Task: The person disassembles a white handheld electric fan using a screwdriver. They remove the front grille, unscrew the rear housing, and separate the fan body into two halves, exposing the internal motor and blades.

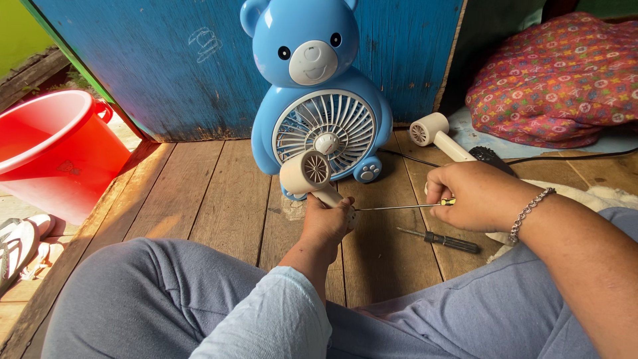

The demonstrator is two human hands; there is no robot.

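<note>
A red bucket sits at the far left, by the edge of the brown wooden floor. A blue wall stands behind. In the middle is a blue bear-shaped fan. Just in front of it, the left hand is wrapped around the handle of a small cream fan — the right hand grips a long screwdriver, its tip at that handle. Another screwdriver lies on the boards — a flowery pillow rests far right.
</note>
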